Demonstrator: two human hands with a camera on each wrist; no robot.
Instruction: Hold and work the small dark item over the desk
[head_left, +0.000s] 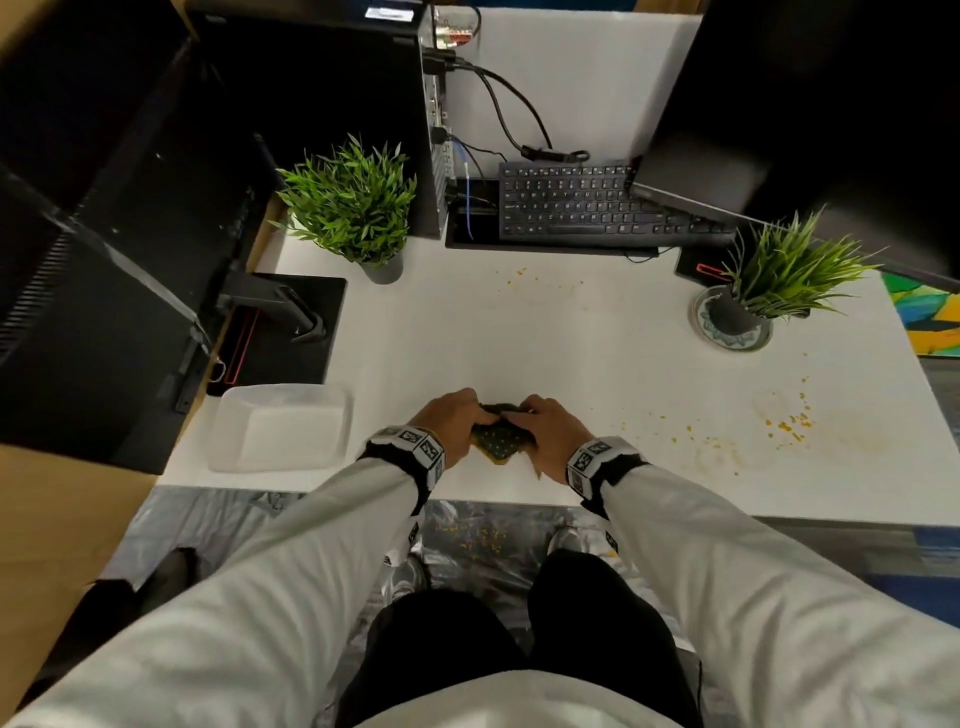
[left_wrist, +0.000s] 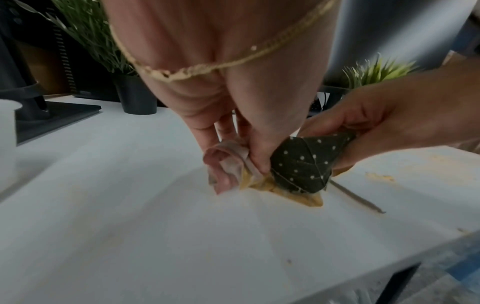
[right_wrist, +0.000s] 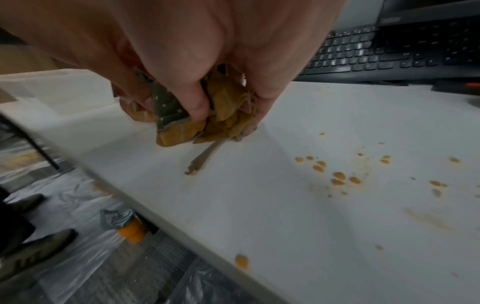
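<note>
Both hands pinch a bunched, dark green white-dotted cloth (head_left: 500, 440) against the white desk's (head_left: 519, 338) near edge: left hand (head_left: 451, 422) at its 9 o'clock, right hand (head_left: 551, 427) at 3. Only the right wrist view shows the cloth's yellow-stained underside and orange crumbs (right_wrist: 339, 176) at 4 o'clock. Only the head view shows the clear plastic tub (head_left: 280, 427) at 9 o'clock.

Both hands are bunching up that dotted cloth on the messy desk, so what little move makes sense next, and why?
Probably slide the cloth toward the orange crumbs on the person's right. Both the left hand and right hand already grip it against the desk, its underside looks yellow-stained, and those crumbs lie unwiped.
</note>
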